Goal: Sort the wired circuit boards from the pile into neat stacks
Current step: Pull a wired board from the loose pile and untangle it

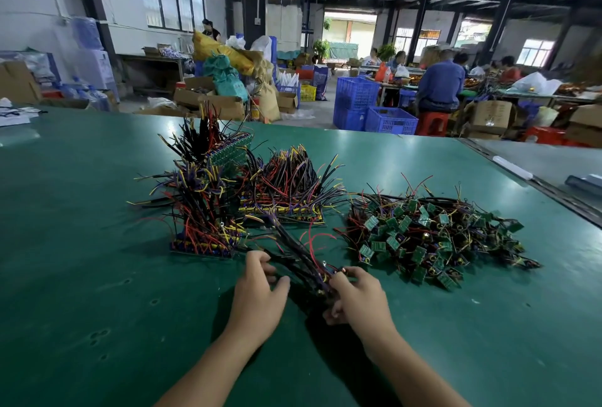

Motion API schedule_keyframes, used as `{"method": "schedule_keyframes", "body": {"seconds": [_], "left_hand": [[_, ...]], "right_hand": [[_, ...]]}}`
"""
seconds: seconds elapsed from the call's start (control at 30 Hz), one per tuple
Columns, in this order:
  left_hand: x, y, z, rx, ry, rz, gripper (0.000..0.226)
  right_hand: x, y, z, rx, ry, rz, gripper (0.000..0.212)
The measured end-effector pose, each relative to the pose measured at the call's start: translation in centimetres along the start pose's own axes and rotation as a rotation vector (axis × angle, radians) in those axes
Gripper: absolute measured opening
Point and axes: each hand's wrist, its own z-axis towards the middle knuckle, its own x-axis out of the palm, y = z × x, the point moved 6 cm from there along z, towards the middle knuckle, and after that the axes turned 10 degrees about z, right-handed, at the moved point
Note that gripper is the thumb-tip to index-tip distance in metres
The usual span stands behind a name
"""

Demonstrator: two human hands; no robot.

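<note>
a: what can't you make out?
b: the boards in the bundle (304,265) between the hands. fingers cover them, and only dark, red and purple wires fan out toward 12 o'clock. the right hand (358,297) hides its own fingertips under it too.
a: so both hands hold it?
b: yes. the left hand (259,287) curls its fingers over the wires, thumb spread. the right grips the bundle's near end.
a: and the rest?
b: at 2 o'clock from the hands lies the loose pile (433,237), small flat green rectangles tangled in thin wire. at 11 o'clock is a stack (202,240) with wires bristling upward, at 12 a second stack (286,198), and behind them a third stack (229,149), tilted, its dotted green board showing. all rest on the matte green table (97,276).
</note>
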Motion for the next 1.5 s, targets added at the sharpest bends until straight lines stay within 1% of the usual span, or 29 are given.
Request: {"method": "schedule_keyframes", "body": {"seconds": [0.07, 0.13, 0.17, 0.2, 0.23, 0.27, 0.33, 0.43, 0.47, 0.53, 0.6, 0.67, 0.7, 0.73, 0.8, 0.83, 0.87, 0.93, 0.97, 1.03, 1.17, 1.27, 1.37, 1.43, 1.5], "left_hand": [[0.6, 0.2, 0.0, -0.122, 0.069, -0.187, 0.033], [1.7, 0.2, -0.4, -0.259, 0.134, -0.499, 0.032], [2.1, 0.1, -0.5, -0.305, 0.150, -0.638, 0.033], [2.3, -0.1, -0.6, -0.318, 0.154, -0.727, 0.035], [2.4, -0.4, -0.6, -0.312, 0.157, -0.765, 0.037], [2.4, -0.5, -0.6, -0.300, 0.163, -0.767, 0.039], [2.6, -0.8, -0.8, -0.282, 0.211, -0.741, 0.038], [2.9, -2.2, -1.7, -0.209, 0.375, -0.780, 0.039], [2.9, -2.5, -1.9, -0.165, 0.391, -0.762, 0.040], [2.5, -3.1, -2.2, -0.074, 0.373, -0.653, 0.035], [2.2, -3.8, -2.3, 0.000, 0.340, -0.561, 0.017], [1.8, -4.0, -2.2, 0.024, 0.274, -0.520, 0.008], [1.5, -4.1, -2.2, 0.026, 0.246, -0.501, 0.005], [1.4, -3.9, -2.1, 0.030, 0.227, -0.475, 0.011], [1.5, -3.5, -2.1, 0.000, 0.219, -0.471, 0.012], [1.6, -3.4, -2.1, -0.026, 0.227, -0.493, 0.008], [1.8, -3.2, -2.1, -0.051, 0.240, -0.510, 0.005], [2.3, -2.9, -2.3, -0.110, 0.289, -0.540, 0.007], [2.4, -3.0, -2.4, -0.134, 0.322, -0.558, 0.007], [2.5, -2.9, -2.5, -0.167, 0.336, -0.573, 0.008], [2.7, -2.7, -2.5, -0.239, 0.350, -0.583, 0.008], [2.8, -2.5, -2.6, -0.283, 0.376, -0.607, 0.013], [2.7, -2.6, -2.7, -0.309, 0.418, -0.673, 0.006], [2.6, -2.8, -2.7, -0.322, 0.454, -0.716, 0.021], [2.4, -3.0, -2.6, -0.330, 0.491, -0.751, 0.025]], "right_hand": [[-0.3, -0.2, -0.2, -0.010, 0.004, 0.118, 0.017], [-0.4, 0.2, -0.6, -0.033, 0.036, 0.221, 0.013], [-0.3, 0.5, -0.7, -0.043, 0.053, 0.267, 0.017], [-0.2, 0.7, -0.8, -0.051, 0.071, 0.306, 0.027], [-0.1, 0.9, -0.8, -0.056, 0.092, 0.342, 0.033], [0.1, 1.0, -0.8, -0.053, 0.111, 0.381, 0.036], [0.4, 1.0, -0.8, -0.026, 0.163, 0.450, 0.031], [1.1, 0.7, -0.8, 0.018, 0.248, 0.473, 0.026], [1.3, 0.6, -0.9, 0.026, 0.274, 0.468, 0.026], [1.5, 0.6, -1.0, 0.030, 0.315, 0.461, 0.024], [1.6, 0.5, -1.1, 0.022, 0.354, 0.446, 0.022], [1.8, 0.6, -1.2, 0.019, 0.397, 0.433, 0.020], [1.8, 0.6, -1.3, 0.014, 0.419, 0.415, 0.019], [1.8, 0.8, -1.4, 0.002, 0.438, 0.385, 0.019], [1.5, 1.0, -1.3, -0.041, 0.445, 0.305, 0.013], [1.3, 1.1, -1.3, -0.067, 0.430, 0.254, 0.018], [1.1, 1.1, -1.2, -0.092, 0.405, 0.193, 0.028], [0.6, 1.4, -1.1, -0.140, 0.380, 0.080, 0.042], [0.5, 1.5, -1.0, -0.157, 0.386, 0.038, 0.044], [0.3, 1.6, -1.0, -0.164, 0.424, -0.018, 0.042], [-0.2, 1.3, -0.8, -0.128, 0.494, -0.001, 0.028], [-0.2, 1.1, -0.8, -0.130, 0.529, -0.016, 0.028], [-0.1, 1.0, -0.7, -0.140, 0.529, -0.012, 0.026], [0.0, 0.9, -0.7, -0.132, 0.522, 0.038, 0.026], [0.2, 0.7, -0.8, -0.095, 0.530, 0.125, 0.032]]}}
